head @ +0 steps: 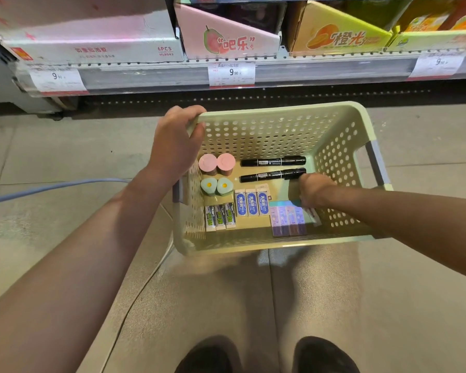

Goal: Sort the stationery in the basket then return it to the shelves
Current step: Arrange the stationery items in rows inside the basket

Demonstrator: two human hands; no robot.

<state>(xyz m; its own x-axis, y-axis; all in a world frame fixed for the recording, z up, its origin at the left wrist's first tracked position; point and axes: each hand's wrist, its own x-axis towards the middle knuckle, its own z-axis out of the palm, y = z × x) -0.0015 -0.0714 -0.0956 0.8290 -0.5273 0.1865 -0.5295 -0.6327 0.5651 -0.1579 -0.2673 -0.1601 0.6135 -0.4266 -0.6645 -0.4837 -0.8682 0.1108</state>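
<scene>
Nearest the camera, two dark shoes point(267, 356) stand on the grey floor point(51, 146), and just beyond them sits the green basket point(253, 246), our landmark throughout. Inside its near wall, the stationery lies in tidy groups: green-label erasers point(220, 217) at the near left, blue-label erasers point(252, 203) just beside them, and purple packets point(288, 220) at the near right. The right hand point(314, 189) is down in the basket, over the far edge of those purple packets and touching the cap end of the nearer black marker point(272, 175); the fingers are curled under and out of sight, so I cannot tell whether this grip holds anything. Best play here, I judge: nudge gently and square up the marker without disturbing the neighbouring rows. Further in, two green egg-shaped items point(216, 186) and two pink round ones point(217, 163) stand along the basket's left wall, with the second marker point(273, 161) toward the far wall. The left hand point(176, 142) wraps the basket's far-left rim, grip closed on it, steadying it. Keep that hold firm. Beyond the basket, the shelves point(253, 74) carry price tags point(231, 72) and cartons point(226, 36).
</scene>
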